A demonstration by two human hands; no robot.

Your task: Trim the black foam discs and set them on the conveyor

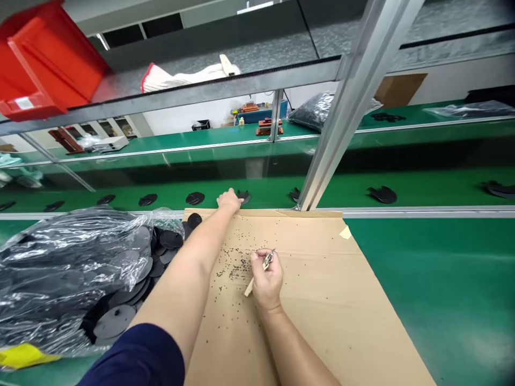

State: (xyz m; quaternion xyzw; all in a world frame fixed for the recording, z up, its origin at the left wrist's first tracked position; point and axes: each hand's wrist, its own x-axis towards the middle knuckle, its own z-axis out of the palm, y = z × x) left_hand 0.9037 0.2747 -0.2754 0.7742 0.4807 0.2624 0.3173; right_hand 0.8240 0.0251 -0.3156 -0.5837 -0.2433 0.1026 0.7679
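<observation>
My left hand [229,200] reaches forward over the far edge of the cardboard [322,300], beside a dark fanned stack of pieces [243,197] on the green belt [265,185]. Whether its fingers touch that stack is unclear. Above the cardboard, my right hand [267,279] is closed on a small metal-tipped tool [268,259] with a pale handle [249,288]. Many tiny dark parts [239,268] lie scattered to the left of it.
At the left, a clear plastic bag [72,273] spills black discs [115,321]. More dark stacks [147,200] sit along the belt. A metal post [341,107] rises at the cardboard's far right. Overhead, a shelf holds a red bin [52,59] and a white glove [181,78].
</observation>
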